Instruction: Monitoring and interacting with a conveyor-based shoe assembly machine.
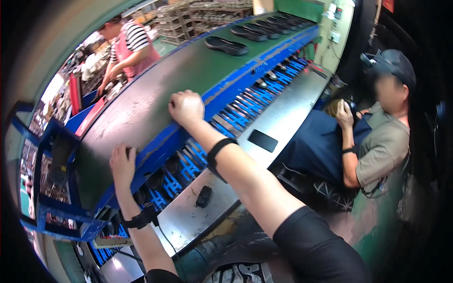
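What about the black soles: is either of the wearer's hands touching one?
No, the soles lie farther along the green belt, clearly apart from both the left hand and the right hand.

I see a flat black phone just right of the middle, a person in a cap far right, and someone in striped sleeves at upper left.

Belt: bare stretch along its middle, passable. Obstacles: left hand and right hand at belt's near edge; row of dark soles toward its right end; blue frame at its left end. Metal shelf below belt's near side: passable toward belt's right end; phone opposite belt's middle, obstructing.
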